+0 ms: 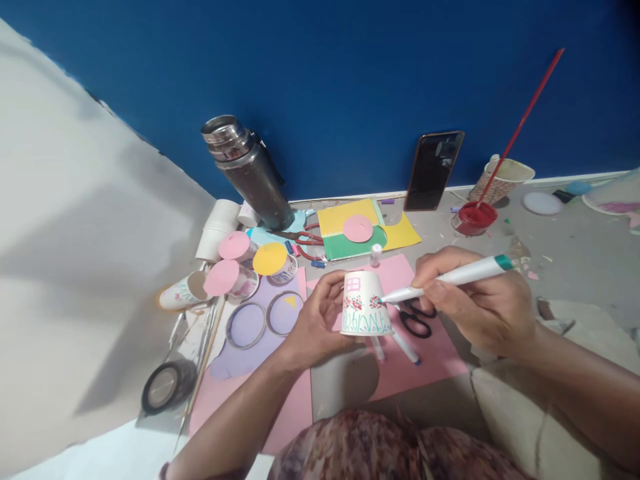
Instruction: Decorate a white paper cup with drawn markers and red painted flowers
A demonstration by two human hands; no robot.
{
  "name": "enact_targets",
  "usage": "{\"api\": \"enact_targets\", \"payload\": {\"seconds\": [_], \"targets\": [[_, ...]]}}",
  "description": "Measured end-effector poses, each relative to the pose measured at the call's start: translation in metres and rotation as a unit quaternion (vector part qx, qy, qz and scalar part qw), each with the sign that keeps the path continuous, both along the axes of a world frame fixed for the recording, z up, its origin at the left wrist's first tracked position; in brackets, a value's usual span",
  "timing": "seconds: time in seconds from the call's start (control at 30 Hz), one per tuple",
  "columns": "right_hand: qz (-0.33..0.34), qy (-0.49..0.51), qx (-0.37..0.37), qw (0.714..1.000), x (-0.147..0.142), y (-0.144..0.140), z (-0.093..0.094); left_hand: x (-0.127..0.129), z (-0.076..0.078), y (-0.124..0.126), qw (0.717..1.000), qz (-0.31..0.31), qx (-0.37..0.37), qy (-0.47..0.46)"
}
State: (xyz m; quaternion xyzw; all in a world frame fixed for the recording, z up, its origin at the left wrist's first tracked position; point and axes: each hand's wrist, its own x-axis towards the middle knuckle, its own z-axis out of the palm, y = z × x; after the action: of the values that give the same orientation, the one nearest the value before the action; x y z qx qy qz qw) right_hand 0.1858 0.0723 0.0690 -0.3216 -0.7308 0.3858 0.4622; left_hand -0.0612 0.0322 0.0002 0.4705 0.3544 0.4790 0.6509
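While your left hand (320, 320) wraps its fingers round the back of the upturned paper cup (364, 303), it holds the cup just above the pink sheet (425, 360), decorated side turned toward you so the drawing stays in sight. Your right hand (475, 303) pinches the green-capped marker (450, 277) in a writing grip, tip touching the cup's wall beside the red flowers; the cup is tilted to meet it. Black scissors (417, 320) lie under the marker on the pink sheet, close by. Further out: finished cups with pink and yellow lids (235, 263) to the left, a steel flask (247, 170), a phone (433, 170) propped against the blue wall, and a dish of red paint (473, 218), well apart from the work.
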Motion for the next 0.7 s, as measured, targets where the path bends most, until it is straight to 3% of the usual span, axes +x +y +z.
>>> {"api": "enact_targets", "payload": {"seconds": [0.13, 0.23, 0.43, 0.7], "targets": [[-0.054, 0.047, 0.02, 0.997, -0.001, 0.0, -0.001, 0.0, 0.003, 0.0, 1.0, 0.009, -0.002, 0.002], [-0.048, 0.057, 0.009, 0.997, -0.004, 0.001, -0.003, 0.0, 0.007, 0.0, 1.0, 0.015, -0.02, -0.003], [-0.023, -0.056, -0.014, 0.998, -0.008, 0.01, -0.014, 0.001, 0.013, -0.003, 0.999, 0.024, -0.042, -0.015], [0.018, -0.15, 0.018, 0.988, -0.013, 0.011, -0.033, 0.002, 0.01, -0.005, 0.999, 0.015, -0.029, -0.014]]}}
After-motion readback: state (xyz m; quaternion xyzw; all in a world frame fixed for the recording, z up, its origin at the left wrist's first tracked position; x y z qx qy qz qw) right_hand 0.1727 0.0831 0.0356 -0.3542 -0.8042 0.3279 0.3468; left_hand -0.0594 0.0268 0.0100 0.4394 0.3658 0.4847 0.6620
